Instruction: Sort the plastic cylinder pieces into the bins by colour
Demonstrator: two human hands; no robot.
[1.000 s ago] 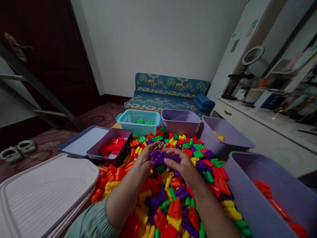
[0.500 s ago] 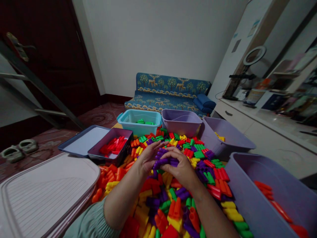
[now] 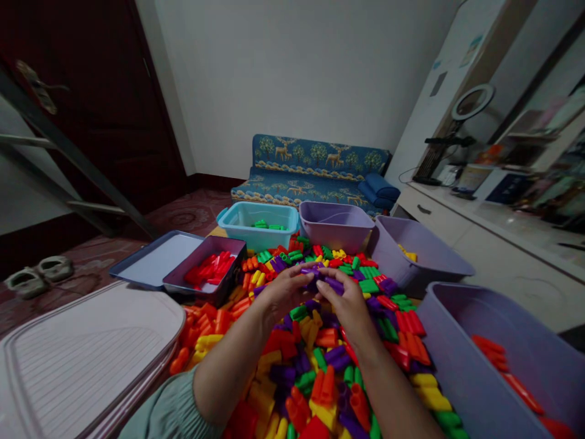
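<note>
Over the middle of a wide heap of plastic building blocks, my two hands meet around purple building blocks. My left hand has its thumb and fingers closed on the purple plastic. From the other side, my right hand grips a purple part between thumb and fingers. My fingers cover much of the purple plastic, so I cannot tell how many blocks there are or whether they are joined. Red, orange, yellow, green and purple blocks lie beneath both hands.
A turquoise bin holds green blocks. Beside it stand a purple bin, another with yellow blocks, and a nearer bin with red-orange blocks. At left are an open case with red blocks and a pale lid.
The purple blocks have turned between my hands and show less. My left fingers have closed from a more open pose, and my right hand has shifted slightly right.
</note>
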